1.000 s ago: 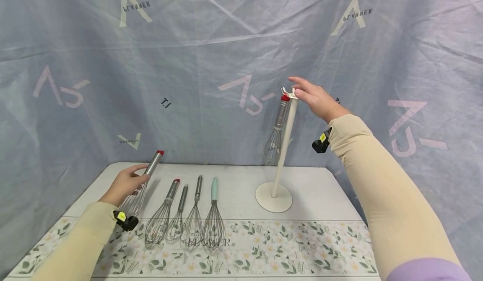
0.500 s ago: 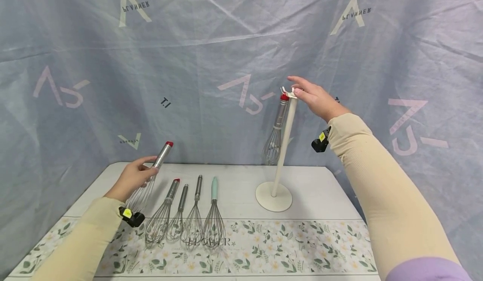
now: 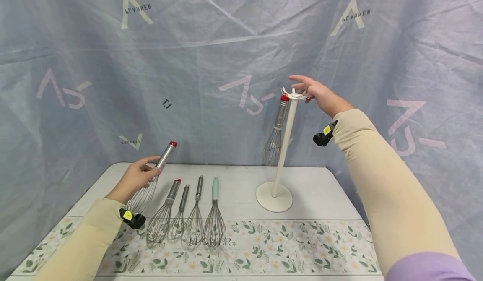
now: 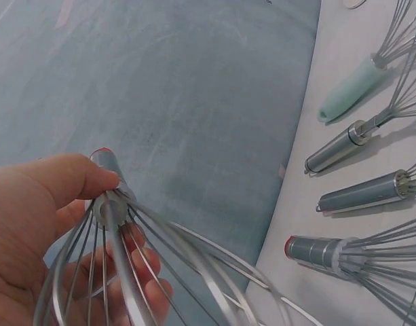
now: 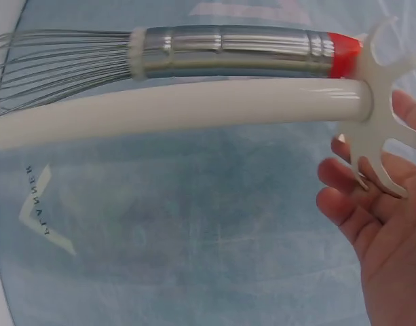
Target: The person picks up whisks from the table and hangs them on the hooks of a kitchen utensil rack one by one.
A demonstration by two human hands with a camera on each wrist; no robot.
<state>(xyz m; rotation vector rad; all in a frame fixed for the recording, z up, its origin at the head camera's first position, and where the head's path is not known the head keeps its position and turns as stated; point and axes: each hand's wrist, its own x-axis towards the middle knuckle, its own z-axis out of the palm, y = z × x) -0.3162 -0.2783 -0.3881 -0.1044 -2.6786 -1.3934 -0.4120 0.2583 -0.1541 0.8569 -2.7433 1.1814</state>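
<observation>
Counted on the white worktop [image 3: 320, 193], left to right: one red-ended whisk [image 3: 173, 191], one short whisk [image 3: 184, 199], one slim steel whisk [image 3: 198, 189], one mint-handled whisk [image 3: 215, 190]; plus one held whisk [image 3: 165, 158] left of that row and one hanging whisk [image 3: 281, 115] on the single white stand [image 3: 284, 144] at right, making six in all. Legible on the blue-grey backdrop [image 3: 211, 42]: "PLANNER" twice up high (flipped over), also "T.I"; on the floral strip [image 3: 286, 253], "LOWER", start muddled behind wires. Held whisk's long axis: slanted, red tip up, far and right, wires down, near and left. Clamped on it where handle meets wires: left grip [image 3: 135, 181]. Among the prongs [image 5: 379, 129] atop the stand: right grip [image 3: 318, 96], fingers bent; cannot tell whether clamped.
</observation>
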